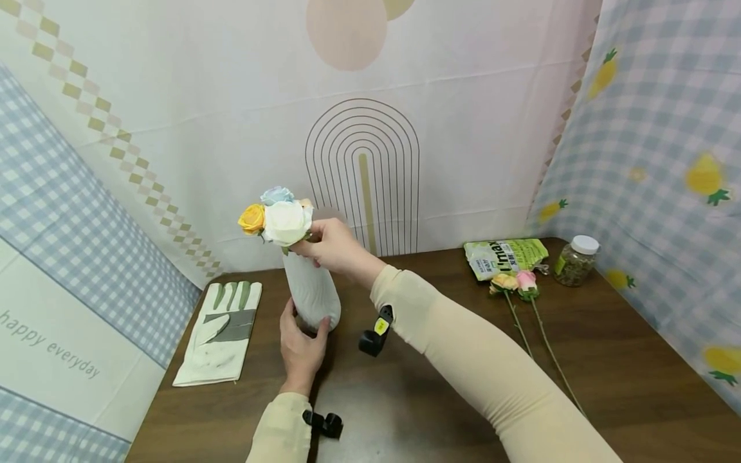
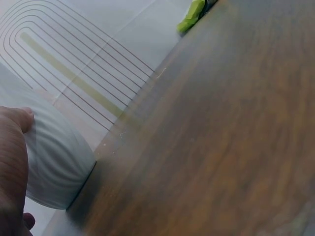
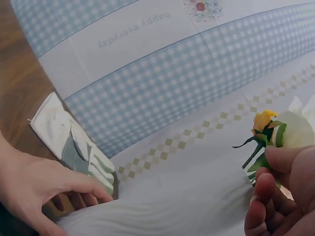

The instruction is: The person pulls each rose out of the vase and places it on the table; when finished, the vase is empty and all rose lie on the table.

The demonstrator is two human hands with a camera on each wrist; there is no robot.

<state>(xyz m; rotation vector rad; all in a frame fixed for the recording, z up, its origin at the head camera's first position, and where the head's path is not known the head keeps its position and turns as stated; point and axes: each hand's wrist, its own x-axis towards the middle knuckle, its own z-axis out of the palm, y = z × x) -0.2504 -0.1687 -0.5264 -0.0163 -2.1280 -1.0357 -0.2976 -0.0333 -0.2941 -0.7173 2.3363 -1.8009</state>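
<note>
A white ribbed vase stands on the brown table, leaning a little in the head view. My left hand grips its lower part, thumb on one side and fingers on the other. At the vase's mouth, my right hand pinches a white rose just beneath its bloom. Beside that bloom are a yellow rose and a pale blue rose, with a peach petal edge showing behind. Green stems enter the vase opening in the right wrist view; their lower ends are hidden inside.
White, grey and green work gloves lie to the left. At the right are a yellow-peach rose and a pink rose on long stems, a green pouch and a white-lidded jar. Printed cloth hangs behind the table.
</note>
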